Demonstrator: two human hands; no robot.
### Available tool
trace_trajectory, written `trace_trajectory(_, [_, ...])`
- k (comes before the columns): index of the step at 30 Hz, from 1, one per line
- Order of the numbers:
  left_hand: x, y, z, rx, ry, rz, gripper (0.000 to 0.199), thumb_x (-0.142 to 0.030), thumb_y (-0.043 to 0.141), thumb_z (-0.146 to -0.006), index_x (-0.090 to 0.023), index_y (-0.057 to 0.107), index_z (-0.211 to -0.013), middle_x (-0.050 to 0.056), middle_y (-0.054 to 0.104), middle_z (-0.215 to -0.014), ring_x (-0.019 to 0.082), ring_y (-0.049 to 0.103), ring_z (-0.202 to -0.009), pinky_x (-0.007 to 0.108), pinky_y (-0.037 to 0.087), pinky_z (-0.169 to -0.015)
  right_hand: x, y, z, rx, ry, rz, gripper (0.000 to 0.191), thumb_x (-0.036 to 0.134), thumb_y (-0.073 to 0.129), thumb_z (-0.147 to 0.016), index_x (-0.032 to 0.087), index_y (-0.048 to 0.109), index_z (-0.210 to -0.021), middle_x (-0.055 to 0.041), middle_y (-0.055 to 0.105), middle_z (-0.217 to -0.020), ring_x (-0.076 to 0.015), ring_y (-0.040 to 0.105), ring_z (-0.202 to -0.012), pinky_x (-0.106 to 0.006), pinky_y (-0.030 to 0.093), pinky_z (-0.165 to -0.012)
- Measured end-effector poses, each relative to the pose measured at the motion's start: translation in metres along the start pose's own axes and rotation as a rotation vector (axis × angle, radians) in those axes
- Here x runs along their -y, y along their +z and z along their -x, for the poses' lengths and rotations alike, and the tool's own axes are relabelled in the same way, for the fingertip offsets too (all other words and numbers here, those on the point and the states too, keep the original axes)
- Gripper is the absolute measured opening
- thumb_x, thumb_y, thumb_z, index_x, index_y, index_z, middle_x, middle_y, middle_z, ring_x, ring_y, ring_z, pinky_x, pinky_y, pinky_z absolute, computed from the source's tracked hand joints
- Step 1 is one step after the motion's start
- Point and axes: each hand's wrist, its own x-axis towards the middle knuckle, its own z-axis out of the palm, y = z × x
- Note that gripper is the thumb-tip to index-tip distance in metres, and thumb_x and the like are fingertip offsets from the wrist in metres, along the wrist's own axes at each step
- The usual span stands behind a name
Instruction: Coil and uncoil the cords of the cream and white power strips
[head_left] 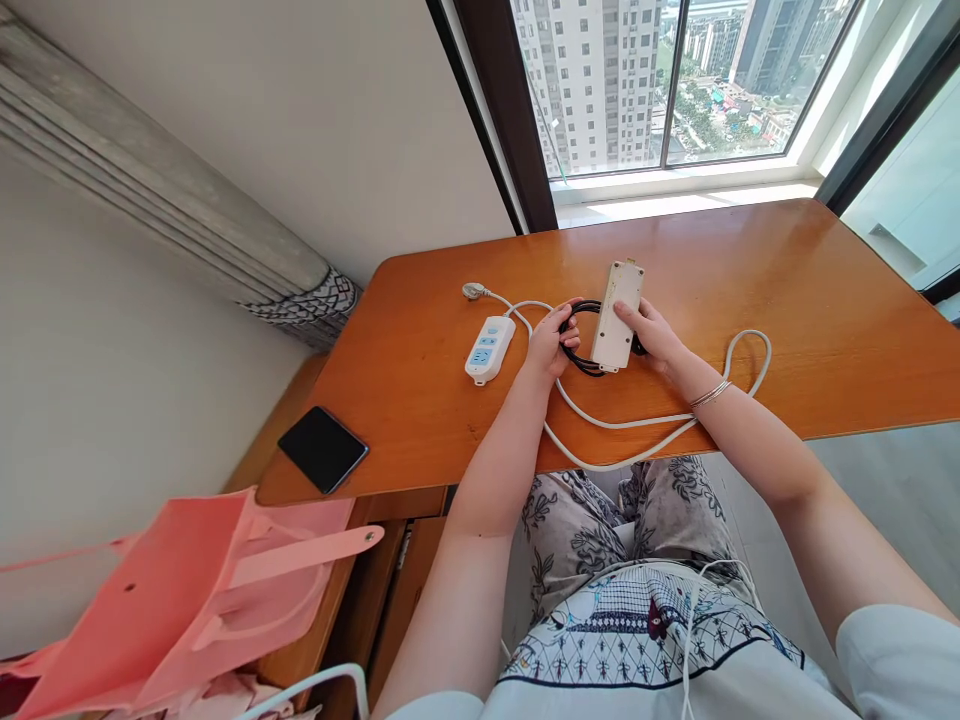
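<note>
My right hand [651,335] grips a cream power strip [617,318], its screwed back face turned up, thumb on top. My left hand [553,342] is closed on a coiled black cable [583,366] just left of that strip. The coil passes behind the strip, and a bit of black shows at its right edge. On the table, left of my hands, lies a white power strip [490,350] with blue socket faces. Its white cord [600,425] loops beneath my forearms, and a plug [473,291] lies above that strip.
The brown wooden table [420,420] bears a black phone [323,449] at its left corner. A pink bag [187,600] hangs open at the lower left. A window [660,90] is behind the table; a grey curtain [180,190] is tied at the left.
</note>
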Motion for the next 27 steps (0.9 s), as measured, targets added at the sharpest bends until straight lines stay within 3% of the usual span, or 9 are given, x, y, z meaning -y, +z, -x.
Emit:
trace_trajectory(5, [0.0,-0.002,-0.002,-0.07,0.017,-0.019,0.019,-0.026,0.06,-0.095,-0.017,0.066,-0.11,0.001,0.067,-0.077,0.009,0.062,-0.06,0.024,0.058,-0.069,-0.001,-0.004,-0.006,-0.079,-0.099,0.055,0.062,0.064,0.086,-0.064,0.024,0.06,-0.103,-0.0027,0.074,-0.094,-0.0226,0.07,-0.097,-0.034,0.059,-0.082])
trace_trajectory(7, [0.005,-0.001,0.0,-0.034,-0.03,-0.073,0.024,-0.031,0.067,-0.092,-0.017,0.061,-0.112,0.003,0.07,-0.083,0.014,0.069,-0.071,0.03,0.06,-0.078,0.0,-0.007,-0.01,-0.154,-0.13,0.07,0.063,0.068,0.083,-0.065,0.024,0.058,-0.104,-0.0029,0.074,-0.094,-0.0231,0.07,-0.099,-0.033,0.059,-0.082])
trace_trajectory(10, [0.016,0.001,0.003,0.082,-0.071,-0.197,0.05,-0.031,0.084,-0.079,-0.021,0.055,-0.118,0.003,0.071,-0.092,0.017,0.073,-0.079,0.037,0.061,-0.083,0.001,-0.011,-0.015,-0.228,-0.151,0.055,0.064,0.068,0.081,-0.065,0.025,0.056,-0.106,-0.0031,0.073,-0.096,-0.024,0.069,-0.103,-0.035,0.059,-0.084])
trace_trajectory(13, [0.027,0.004,0.006,0.088,-0.013,-0.29,0.075,-0.023,0.094,-0.066,-0.024,0.05,-0.127,0.0,0.069,-0.094,0.018,0.073,-0.086,0.038,0.06,-0.086,0.001,-0.012,-0.016,-0.213,-0.14,0.015,0.063,0.063,0.084,-0.065,0.025,0.056,-0.107,-0.0028,0.074,-0.097,-0.0241,0.069,-0.104,-0.035,0.058,-0.085])
trace_trajectory(15, [0.03,0.006,0.007,0.038,0.03,-0.319,0.081,-0.019,0.095,-0.062,-0.024,0.049,-0.128,-0.001,0.068,-0.091,0.019,0.073,-0.088,0.036,0.061,-0.084,0.001,-0.012,-0.015,-0.192,-0.119,-0.003,0.062,0.061,0.085,-0.064,0.026,0.056,-0.106,-0.0017,0.074,-0.097,-0.023,0.069,-0.101,-0.034,0.057,-0.083])
trace_trajectory(27, [0.021,0.009,0.009,-0.033,0.045,-0.304,0.068,-0.015,0.087,-0.068,-0.021,0.05,-0.125,0.001,0.068,-0.089,0.02,0.073,-0.083,0.04,0.064,-0.082,0.003,-0.015,-0.013,-0.152,0.023,-0.014,0.046,0.043,0.085,-0.067,0.027,0.055,-0.098,0.0023,0.072,-0.093,-0.0187,0.068,-0.089,-0.032,0.059,-0.071])
